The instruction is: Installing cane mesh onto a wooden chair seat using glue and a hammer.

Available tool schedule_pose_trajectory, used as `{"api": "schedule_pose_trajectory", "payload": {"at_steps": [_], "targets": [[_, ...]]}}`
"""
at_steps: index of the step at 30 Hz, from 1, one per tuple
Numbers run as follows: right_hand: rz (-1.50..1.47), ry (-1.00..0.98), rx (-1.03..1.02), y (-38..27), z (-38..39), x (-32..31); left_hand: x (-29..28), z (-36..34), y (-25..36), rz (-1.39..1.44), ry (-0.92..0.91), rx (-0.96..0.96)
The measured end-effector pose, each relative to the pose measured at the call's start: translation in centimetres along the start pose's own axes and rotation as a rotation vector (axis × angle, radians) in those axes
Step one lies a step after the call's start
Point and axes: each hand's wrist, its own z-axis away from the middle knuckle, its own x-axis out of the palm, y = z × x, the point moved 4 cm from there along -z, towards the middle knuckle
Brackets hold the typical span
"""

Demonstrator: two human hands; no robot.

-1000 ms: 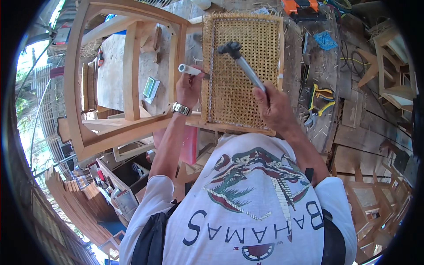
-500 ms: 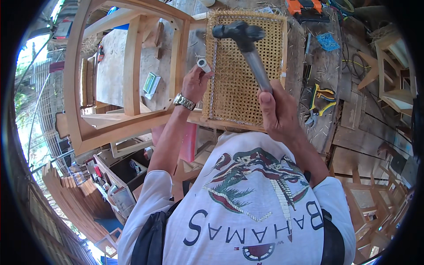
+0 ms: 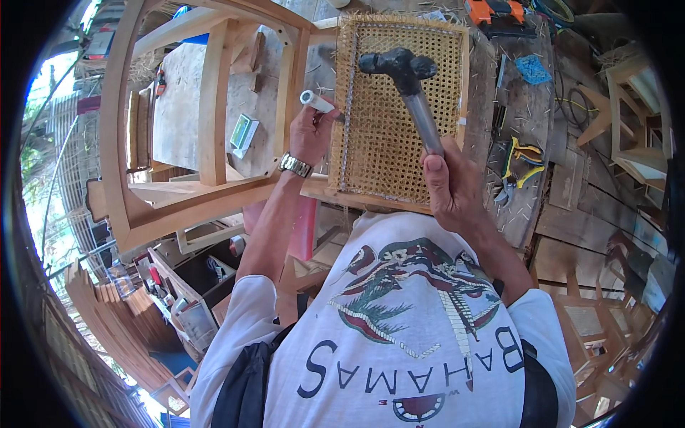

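My left grip (image 3: 311, 140) holds white-handled tool (image 3: 318, 102) at left edge of woven cane panel (image 3: 389, 153); my right grip (image 3: 454, 184) holds hammer (image 3: 406, 75), head over panel

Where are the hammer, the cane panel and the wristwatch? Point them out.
Hammer (image 3: 422, 118), head view: grey shaft.
Cane panel (image 3: 389, 139), head view: woven middle.
Wristwatch (image 3: 296, 165), head view: metal band.

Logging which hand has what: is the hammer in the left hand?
No, the right hand grips the hammer, while the left hand holds a white-handled tool.
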Motion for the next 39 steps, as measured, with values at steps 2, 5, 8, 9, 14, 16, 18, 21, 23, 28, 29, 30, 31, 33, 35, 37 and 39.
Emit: {"api": "schedule_pose_trajectory", "payload": {"at_steps": [2,5,8,9,14,16,18,21,23,28,29,30,31,33,35,37,39], "targets": [[0.011,-0.022,0.035,0.4,0.0,0.1,0.0,0.0,-0.1,0.016,0.0,0.005],[0.056,-0.03,0.028,0.7,-0.2,0.5,0.2,0.2,0.0,-0.002,-0.034,0.007],[0.084,-0.028,-0.002,0.4,-0.5,0.8,0.3,0.2,0.8,-0.015,-0.047,0.025],[0.076,-0.038,0.01,0.3,-0.5,0.8,0.5,0.2,1.1,-0.067,-0.056,0.037],[0.105,-0.087,0.099,0.8,-0.8,0.8,0.4,0.0,1.1,-0.095,-0.063,0.072],[0.104,-0.103,0.122,0.2,-1.0,0.9,0.3,0.1,0.8,-0.078,-0.057,0.069],[0.084,-0.077,0.036,-0.8,-1.1,1.0,0.3,0.1,0.8,-0.096,-0.056,0.086],[0.019,-0.064,-0.003,-2.5,-1.4,1.2,0.1,0.1,1.6,-0.164,-0.064,0.094],[0.006,-0.064,-0.021,-3.1,-1.6,1.3,0.2,0.1,1.8,-0.212,-0.069,0.084],[0.048,-0.037,-0.065,0.4,-1.6,2.4,0.5,0.3,2.3,-0.329,-0.125,0.167],[0.314,-0.074,-0.066,3.5,-1.7,3.3,0.5,0.3,2.3,-0.323,-0.12,0.187],[0.573,-0.102,-0.06,5.5,-2.1,3.3,1.0,-0.1,2.3,-0.328,-0.134,0.191],[0.511,-0.144,0.052,5.3,-2.3,3.2,0.8,0.1,2.1,-0.252,-0.13,0.176],[0.445,-0.079,-0.004,4.0,-2.2,2.8,0.5,0.1,1.9,-0.293,-0.149,0.165],[0.319,-0.019,-0.009,2.4,-1.1,2.5,0.7,0.1,2.1,-0.29,-0.144,0.161],[0.501,-0.063,-0.037,4.6,-1.4,3.5,1.2,0.0,0.7,-0.282,-0.153,0.181],[0.649,-0.163,-0.075,6.0,-1.9,4.3,1.0,0.7,-5.3,0.27,-0.066,-0.007]]}}
